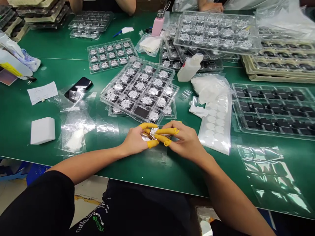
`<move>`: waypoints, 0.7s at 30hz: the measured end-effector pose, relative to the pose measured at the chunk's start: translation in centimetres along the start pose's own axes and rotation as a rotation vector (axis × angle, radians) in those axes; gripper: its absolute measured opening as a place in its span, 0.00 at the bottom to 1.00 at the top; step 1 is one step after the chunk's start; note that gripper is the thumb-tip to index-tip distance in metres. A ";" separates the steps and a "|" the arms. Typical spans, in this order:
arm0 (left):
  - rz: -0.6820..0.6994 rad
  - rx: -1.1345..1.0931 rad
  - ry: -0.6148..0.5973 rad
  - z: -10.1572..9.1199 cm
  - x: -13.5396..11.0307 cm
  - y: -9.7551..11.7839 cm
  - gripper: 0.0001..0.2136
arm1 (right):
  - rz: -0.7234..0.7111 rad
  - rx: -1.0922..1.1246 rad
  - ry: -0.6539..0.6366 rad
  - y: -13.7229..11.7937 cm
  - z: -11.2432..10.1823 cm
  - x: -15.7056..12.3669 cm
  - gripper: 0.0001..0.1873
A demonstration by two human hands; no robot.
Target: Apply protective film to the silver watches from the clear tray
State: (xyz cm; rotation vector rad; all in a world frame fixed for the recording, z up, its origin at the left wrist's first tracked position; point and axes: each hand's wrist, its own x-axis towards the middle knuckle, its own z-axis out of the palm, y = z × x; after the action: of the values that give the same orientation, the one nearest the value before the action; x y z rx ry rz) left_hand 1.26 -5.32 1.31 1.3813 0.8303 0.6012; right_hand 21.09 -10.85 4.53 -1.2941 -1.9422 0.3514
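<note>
My left hand [134, 141] and my right hand [185, 141] meet just above the green table [49, 49], near its front edge. Both wear yellow finger cots on several fingertips. Together they pinch a small round silver part [153, 132], mostly hidden by the fingers. Just beyond the hands lies a stack of clear blister trays [140, 90] with several round silver parts in black cells. A sheet of round white stickers [216, 126] lies right of my right hand.
Right: a tray of black cells [273, 109] and clear plastic bags [270, 177]. Left: a white foam block [43, 130], loose plastic film [76, 126], a black phone [78, 88]. Behind: a white bottle [190, 67], a pink bottle [157, 23], more trays [216, 31], other people's arms [125, 6].
</note>
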 end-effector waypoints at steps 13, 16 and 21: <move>-0.063 -0.056 0.025 0.0 0.1 0.2 0.28 | -0.077 -0.118 -0.098 1.1 0.2 0.0 0.06; -0.037 0.017 0.020 0.1 0.0 0.2 0.26 | -0.179 -0.171 -0.090 1.3 0.7 0.1 0.07; -0.057 -0.058 0.041 0.2 0.0 0.3 0.28 | -0.128 -0.251 -0.014 2.0 0.6 0.3 0.06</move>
State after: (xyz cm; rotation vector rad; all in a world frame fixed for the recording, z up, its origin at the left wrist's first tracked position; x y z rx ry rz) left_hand 1.51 -5.40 1.56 1.2917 0.8754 0.6062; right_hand 21.92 -9.63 3.03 -1.3160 -2.1203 0.0536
